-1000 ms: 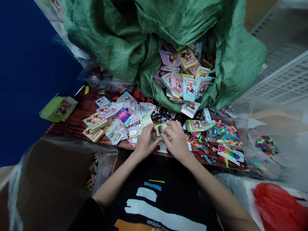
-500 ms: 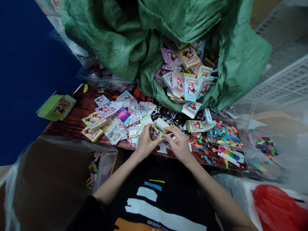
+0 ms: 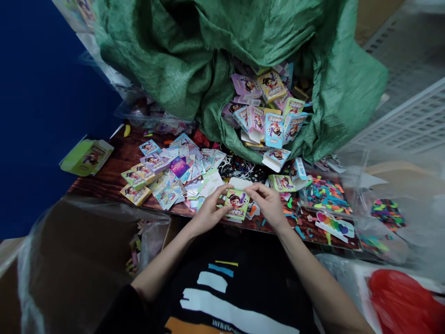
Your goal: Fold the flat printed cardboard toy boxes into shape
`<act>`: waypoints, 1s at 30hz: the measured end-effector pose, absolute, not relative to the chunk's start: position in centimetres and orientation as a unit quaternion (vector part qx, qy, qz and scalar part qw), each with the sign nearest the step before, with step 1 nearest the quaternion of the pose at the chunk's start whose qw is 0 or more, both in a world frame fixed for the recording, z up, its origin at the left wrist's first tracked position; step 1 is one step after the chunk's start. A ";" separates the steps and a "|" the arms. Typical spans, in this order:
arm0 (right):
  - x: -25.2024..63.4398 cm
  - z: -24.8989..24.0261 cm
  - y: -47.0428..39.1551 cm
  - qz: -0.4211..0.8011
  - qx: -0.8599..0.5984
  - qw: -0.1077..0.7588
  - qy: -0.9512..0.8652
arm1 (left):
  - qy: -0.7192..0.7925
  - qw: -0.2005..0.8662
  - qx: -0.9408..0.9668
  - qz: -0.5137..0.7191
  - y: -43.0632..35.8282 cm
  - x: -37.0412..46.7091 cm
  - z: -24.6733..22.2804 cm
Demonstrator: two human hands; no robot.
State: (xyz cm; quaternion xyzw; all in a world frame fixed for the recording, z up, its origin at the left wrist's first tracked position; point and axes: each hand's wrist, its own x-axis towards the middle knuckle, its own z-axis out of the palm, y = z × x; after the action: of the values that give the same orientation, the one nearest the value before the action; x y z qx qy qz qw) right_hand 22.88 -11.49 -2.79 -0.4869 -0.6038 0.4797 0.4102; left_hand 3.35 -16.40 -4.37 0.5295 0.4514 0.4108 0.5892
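Between my hands is a small green card box [image 3: 238,203], its printed front facing me and a white flap standing up at its top. My left hand [image 3: 210,209] pinches the box by its left side. At the upper right corner, the fingers of my right hand [image 3: 267,204] are closed by the flap. A heap of printed cards [image 3: 174,188] lies left of my hands, with several closed small boxes [image 3: 137,182] at its left edge. Beyond my hands, a green woven sack [image 3: 167,60] spills out many open small boxes [image 3: 273,130].
A larger green box [image 3: 86,157] stands at the table's left end. On the right are a clear tray of colourful small pieces [image 3: 325,195] and a rainbow-heart card [image 3: 334,226]. A plastic-lined carton [image 3: 79,260] sits below left, a red bag [image 3: 405,297] below right.
The green box has turned so its printed front faces me. My right hand has shifted slightly to the right and up along the flap. The camera view has moved a little.
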 end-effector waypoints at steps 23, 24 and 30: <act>21.7 -3.7 -11.4 0.520 -0.492 0.421 -0.557 | 0.480 0.525 0.585 0.390 -17.2 3.6 -5.8; 21.8 -3.7 -11.3 0.529 -0.488 0.420 -0.553 | 0.475 0.529 0.583 0.393 -17.2 3.7 -5.8; 22.3 -4.2 -11.8 0.569 -0.502 0.416 -0.501 | 0.488 0.545 0.554 0.396 -17.4 4.0 -5.4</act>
State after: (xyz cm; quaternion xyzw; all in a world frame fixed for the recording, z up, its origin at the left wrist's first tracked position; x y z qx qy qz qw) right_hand 22.33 -11.81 -4.20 -0.5020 -0.5005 0.5694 0.4163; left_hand 3.97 -17.40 -5.36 0.5542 0.4884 0.3963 0.5453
